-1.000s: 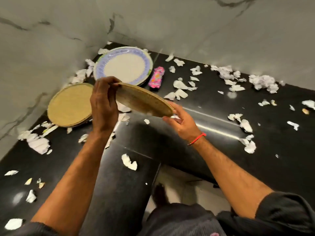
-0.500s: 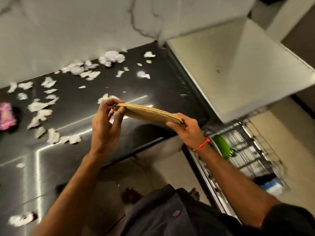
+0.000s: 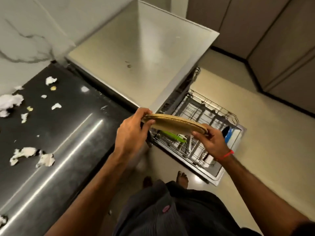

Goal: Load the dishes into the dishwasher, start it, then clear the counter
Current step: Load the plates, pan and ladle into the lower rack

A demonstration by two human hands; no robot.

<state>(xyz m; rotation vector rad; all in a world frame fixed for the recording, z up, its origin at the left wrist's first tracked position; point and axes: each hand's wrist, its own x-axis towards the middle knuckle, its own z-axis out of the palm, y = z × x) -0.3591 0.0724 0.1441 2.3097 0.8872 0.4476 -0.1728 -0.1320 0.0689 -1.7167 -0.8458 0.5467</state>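
Both hands grip one tan plate (image 3: 173, 124) — left hand (image 3: 132, 133) at its left rim, right hand (image 3: 211, 141) at its right — above the dishwasher rack (image 3: 204, 111); no writing readable.

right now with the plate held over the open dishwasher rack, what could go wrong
1. The tan plate is held only at its opposite edges by the left hand and right hand, nearly flat; a slip could drop it onto the wire rack.
2. A green item already lies in the rack below the plate, so the plate may hit it going in.
3. Torn paper scraps litter the black counter and could get brushed to the floor.
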